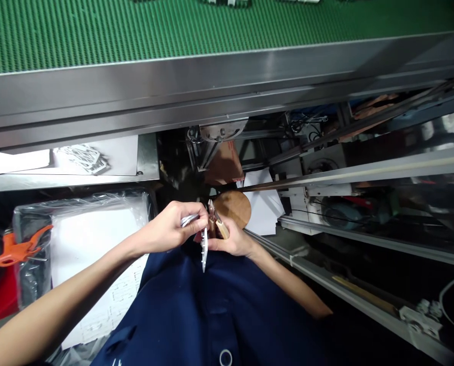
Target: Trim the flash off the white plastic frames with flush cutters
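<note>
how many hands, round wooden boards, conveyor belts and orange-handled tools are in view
hands (left hand, right hand): 2
round wooden board: 1
green conveyor belt: 1
orange-handled tool: 1
total: 5

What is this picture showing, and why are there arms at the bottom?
This picture comes from one camera worn on a person's head, so you see what they see, looking down. At the bottom is their dark blue shirt, and the arms are their own. Their left hand pinches a small silvery piece. Their right hand holds something with a pale wooden part, perhaps a small tool. A thin white toothed strip hangs by the hands. Farther away is a green belt, probably a conveyor, with a steel edge. Near the hands sits a round wooden disc.
</note>
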### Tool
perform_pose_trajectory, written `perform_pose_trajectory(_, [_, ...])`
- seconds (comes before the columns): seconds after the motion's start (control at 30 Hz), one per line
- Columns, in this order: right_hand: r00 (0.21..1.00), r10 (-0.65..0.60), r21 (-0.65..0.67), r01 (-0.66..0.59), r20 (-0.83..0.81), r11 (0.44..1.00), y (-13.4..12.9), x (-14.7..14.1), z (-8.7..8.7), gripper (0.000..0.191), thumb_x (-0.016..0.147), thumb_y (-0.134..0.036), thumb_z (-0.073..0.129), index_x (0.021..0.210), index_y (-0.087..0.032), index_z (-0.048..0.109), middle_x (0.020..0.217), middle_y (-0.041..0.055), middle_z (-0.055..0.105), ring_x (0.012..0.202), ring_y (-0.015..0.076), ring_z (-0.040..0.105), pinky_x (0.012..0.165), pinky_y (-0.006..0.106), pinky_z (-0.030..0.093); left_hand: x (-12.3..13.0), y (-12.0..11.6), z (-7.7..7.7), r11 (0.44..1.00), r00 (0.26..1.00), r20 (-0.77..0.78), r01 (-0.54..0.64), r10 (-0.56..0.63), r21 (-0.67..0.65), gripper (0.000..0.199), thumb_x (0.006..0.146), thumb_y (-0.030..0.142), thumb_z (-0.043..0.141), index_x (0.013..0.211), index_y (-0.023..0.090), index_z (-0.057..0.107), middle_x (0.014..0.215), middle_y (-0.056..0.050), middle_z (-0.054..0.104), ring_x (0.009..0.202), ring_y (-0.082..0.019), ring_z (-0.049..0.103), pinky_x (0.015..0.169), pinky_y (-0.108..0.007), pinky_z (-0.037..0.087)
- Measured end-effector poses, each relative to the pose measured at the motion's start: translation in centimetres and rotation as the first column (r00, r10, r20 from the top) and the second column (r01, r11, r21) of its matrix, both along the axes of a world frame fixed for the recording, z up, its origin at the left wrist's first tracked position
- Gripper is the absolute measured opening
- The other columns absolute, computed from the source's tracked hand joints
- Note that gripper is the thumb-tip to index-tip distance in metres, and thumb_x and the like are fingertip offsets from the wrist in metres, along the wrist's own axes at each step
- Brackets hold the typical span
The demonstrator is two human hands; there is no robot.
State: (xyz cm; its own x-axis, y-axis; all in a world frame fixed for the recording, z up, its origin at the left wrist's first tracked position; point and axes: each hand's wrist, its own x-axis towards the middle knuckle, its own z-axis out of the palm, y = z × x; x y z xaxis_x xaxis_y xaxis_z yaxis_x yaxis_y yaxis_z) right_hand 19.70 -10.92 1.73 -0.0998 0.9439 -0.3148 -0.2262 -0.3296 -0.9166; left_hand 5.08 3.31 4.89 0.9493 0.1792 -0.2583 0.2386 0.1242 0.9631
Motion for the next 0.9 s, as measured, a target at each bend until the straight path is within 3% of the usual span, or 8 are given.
perform_pose_trajectory(0.1, [0.987, -0.148, -0.023, 0.149, 0.061, 0.989, -0.5, -1.1, -0.4, 0.025, 0.072, -0.029, 0.070, 0.082, -0.018, 0.050, 0.075, -0.0013, 0.051, 0.066, 0.0115, 0.049, 0.066, 0.026, 0.042, 0.1, -0.2, -1.2, 0.971, 0.989, -0.024, -0.147, 0.146, -0.186, 0.015, 0.084, 0.029, 0.061, 0.093, 0.017, 0.060, 0.089, -0.005, 0.063, 0.082, -0.021, 0.059, 0.073, -0.030, 0.046])
perform_pose_trajectory(0.23, [0.906, -0.364, -0.030, 0.379, 0.215, 0.925, -0.8, -1.0, 0.3, 0.024, 0.073, -0.029, 0.069, 0.078, -0.019, 0.048, 0.071, -0.0035, 0.045, 0.061, 0.0093, 0.043, 0.060, 0.024, 0.038, 0.1, -0.8, -3.8, 0.863, 0.888, -0.222, -0.450, 0.404, -0.231, 0.054, 0.074, 0.030, 0.072, 0.123, 0.021, 0.053, 0.114, -0.009, 0.058, 0.076, -0.017, 0.058, 0.063, -0.026, 0.048])
perform_pose_trajectory(0.3, [0.871, -0.420, -0.027, 0.441, 0.255, 0.897, -0.8, -1.1, 0.6, 0.024, 0.073, -0.029, 0.069, 0.077, -0.019, 0.047, 0.071, -0.0037, 0.045, 0.062, 0.0093, 0.043, 0.061, 0.024, 0.038, -0.1, -1.3, -4.7, 0.805, 0.903, -0.255, -0.426, 0.347, -0.414, 0.052, 0.077, 0.041, 0.068, 0.121, 0.016, 0.056, 0.106, -0.012, 0.061, 0.068, -0.015, 0.057, 0.057, -0.024, 0.047])
perform_pose_trajectory(0.4, [0.858, -0.466, -0.064, 0.489, 0.215, 0.870, -0.4, -1.7, 0.8, 0.026, 0.075, -0.034, 0.068, 0.076, -0.019, 0.046, 0.068, -0.0036, 0.048, 0.061, 0.0100, 0.047, 0.062, 0.024, 0.040, -0.3, -1.9, -5.2, 0.646, 0.955, -0.159, -0.288, 0.251, -0.707, 0.058, 0.077, 0.050, 0.067, 0.119, 0.012, 0.058, 0.092, -0.013, 0.065, 0.065, -0.016, 0.059, 0.056, -0.023, 0.049])
perform_pose_trajectory(0.57, [0.857, -0.473, -0.159, 0.505, 0.202, 0.848, 0.4, -2.6, 1.4, 0.030, 0.073, -0.039, 0.069, 0.080, -0.019, 0.047, 0.075, -0.0013, 0.053, 0.068, 0.0134, 0.055, 0.067, 0.027, 0.046, 0.0, -2.5, -5.2, 0.530, 0.934, -0.089, -0.273, 0.345, -0.803, 0.047, 0.074, 0.041, 0.073, 0.112, 0.014, 0.063, 0.102, -0.012, 0.065, 0.075, -0.017, 0.064, 0.064, -0.021, 0.053])
perform_pose_trajectory(0.67, [0.863, -0.425, -0.146, 0.474, 0.274, 0.869, 0.4, -2.1, 2.2, 0.029, 0.075, -0.040, 0.066, 0.086, -0.019, 0.050, 0.080, 0.0003, 0.056, 0.070, 0.0138, 0.056, 0.068, 0.027, 0.047, 0.1, -2.7, -5.5, 0.492, 0.924, -0.079, -0.269, 0.374, -0.828, 0.046, 0.074, 0.043, 0.072, 0.108, 0.014, 0.064, 0.101, -0.012, 0.067, 0.075, -0.018, 0.065, 0.066, -0.023, 0.054])
perform_pose_trajectory(0.77, [0.836, -0.278, -0.034, 0.333, 0.473, 0.942, 0.2, -0.3, 3.4, 0.028, 0.081, -0.038, 0.061, 0.098, -0.018, 0.053, 0.090, 0.0034, 0.059, 0.080, 0.0147, 0.057, 0.075, 0.028, 0.047, -0.1, -2.7, -5.6, 0.464, 0.916, -0.079, -0.272, 0.394, -0.843, 0.045, 0.076, 0.046, 0.069, 0.106, 0.013, 0.065, 0.098, -0.012, 0.068, 0.077, -0.020, 0.066, 0.066, -0.025, 0.055])
perform_pose_trajectory(0.9, [0.552, -0.019, 0.027, -0.006, 0.833, 1.000, 0.1, 3.0, 5.2, 0.027, 0.081, -0.029, 0.058, 0.105, -0.018, 0.055, 0.094, 0.0047, 0.059, 0.087, 0.0165, 0.055, 0.080, 0.029, 0.042, -0.4, -2.5, -5.7, 0.462, 0.931, -0.041, -0.218, 0.363, -0.860, 0.046, 0.075, 0.045, 0.071, 0.105, 0.011, 0.065, 0.096, -0.014, 0.069, 0.085, -0.023, 0.066, 0.070, -0.027, 0.055])
